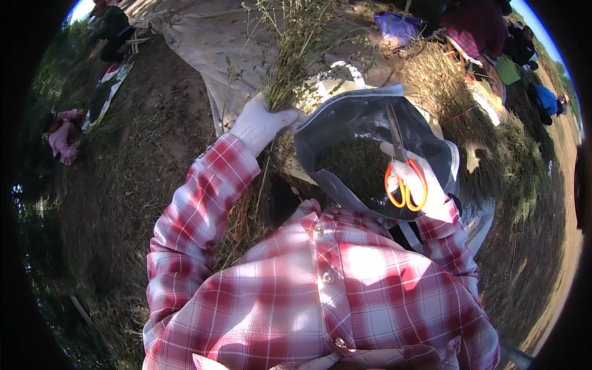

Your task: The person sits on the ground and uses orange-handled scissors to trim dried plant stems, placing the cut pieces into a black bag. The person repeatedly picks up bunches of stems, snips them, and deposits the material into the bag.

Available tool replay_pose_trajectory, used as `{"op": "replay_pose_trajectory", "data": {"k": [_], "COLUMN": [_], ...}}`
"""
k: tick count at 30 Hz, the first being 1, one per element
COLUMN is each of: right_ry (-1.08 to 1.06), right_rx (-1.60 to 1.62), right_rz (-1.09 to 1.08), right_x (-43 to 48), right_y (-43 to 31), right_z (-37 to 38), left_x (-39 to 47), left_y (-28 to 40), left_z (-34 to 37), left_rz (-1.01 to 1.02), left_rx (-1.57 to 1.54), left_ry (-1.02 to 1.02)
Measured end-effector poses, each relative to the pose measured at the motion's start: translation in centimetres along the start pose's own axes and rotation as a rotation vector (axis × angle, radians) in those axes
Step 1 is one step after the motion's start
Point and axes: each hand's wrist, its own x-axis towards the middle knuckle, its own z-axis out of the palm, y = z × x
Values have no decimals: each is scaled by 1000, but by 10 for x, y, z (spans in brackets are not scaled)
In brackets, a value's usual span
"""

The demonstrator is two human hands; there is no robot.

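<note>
My left hand (262, 124), in a white glove, is closed around the stems of a bunch of dried plants (296, 51). The leafy, branching tops spread away from me above the fist. My right hand (418, 178), also gloved in white, grips orange-handled scissors (406, 185). Their blades point away from me and look closed. Beneath the scissors stands a wide-mouthed dark grey bag (323, 138) with a pale rim. Loose, dark plant bits (358, 162) lie inside it. The left fist is just beyond the bag's left rim, apart from the scissors.
A large heap of cut stalks (444, 88) lies right of the bag. A pale tarpaulin (194, 37) covers ground ahead. A purple bag (397, 27) and a green basket (507, 70) are farther off. Other people sit at left (67, 136) and far right (548, 101).
</note>
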Motion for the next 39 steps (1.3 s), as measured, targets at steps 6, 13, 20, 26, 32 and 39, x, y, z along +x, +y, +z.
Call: {"op": "replay_pose_trajectory", "data": {"k": [6,13,20,26,32,39], "right_ry": [-36,169,31,99,72,307], "right_rx": [-402,506,415,-322,811,505], "right_rz": [-131,209,155,-389,138,-8], "right_x": [-10,-8,-12,-12,-26,-8], "right_y": [2,10,12,54,73,45], "right_z": [0,21,20,9,-5,15], "left_x": [9,0,-2,-6,-6,-7], "left_y": [-5,-2,-16,-12,-3,12], "left_z": [24,49,58,65,62,51], "left_rz": [-41,-71,-67,-58,-44,-97], "left_rx": [-53,58,174,151,137,238], "left_ry": [-73,-13,-41,-50,-23,-67]}}
